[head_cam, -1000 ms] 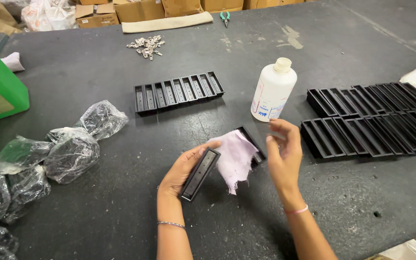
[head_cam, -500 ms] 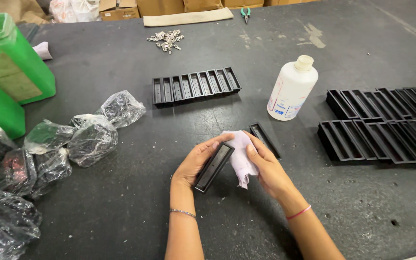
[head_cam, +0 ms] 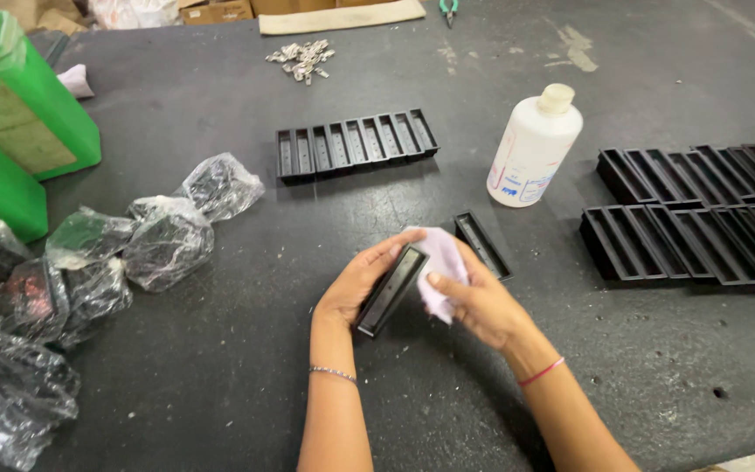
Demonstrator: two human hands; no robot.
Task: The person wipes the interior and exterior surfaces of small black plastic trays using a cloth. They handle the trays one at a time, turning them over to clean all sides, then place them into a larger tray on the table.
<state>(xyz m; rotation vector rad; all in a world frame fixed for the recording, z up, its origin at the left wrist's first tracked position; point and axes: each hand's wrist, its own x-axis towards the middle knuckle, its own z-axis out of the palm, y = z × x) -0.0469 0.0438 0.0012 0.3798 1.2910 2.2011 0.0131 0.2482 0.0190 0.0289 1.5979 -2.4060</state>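
Right, the left hand (head_cam: 356, 284) is gripping a narrow black tray (head_cam: 391, 290) w/ fingers curled round it, grip closed on it, holding it tilted just above the dark tabletop (head_cam: 220, 385), near the middle towards the near edge. The right hand (head_cam: 481, 301) is pressing a pale pink cloth (head_cam: 440, 267) against the tray's upper end, fingers pinching the cloth, grip closed on it. Just beside the cloth, on the far side, another single black tray (head_cam: 484, 246) is lying flat. Beyond that a white plastic bottle (head_cam: 533, 149) is standing upright, cap on. A row of black trays (head_cam: 356, 142) is sitting side by side towards the far edge, approx. centre. More black trays (head_cam: 701, 214) are lining up in two rows at the right edge. Crumpled clear bags (head_cam: 146, 236) w/ dark parts inside are piling along the left edge, next to a green container (head_cam: 19, 105). Small metal bits (head_cam: 301, 58) are lying near the far edge.
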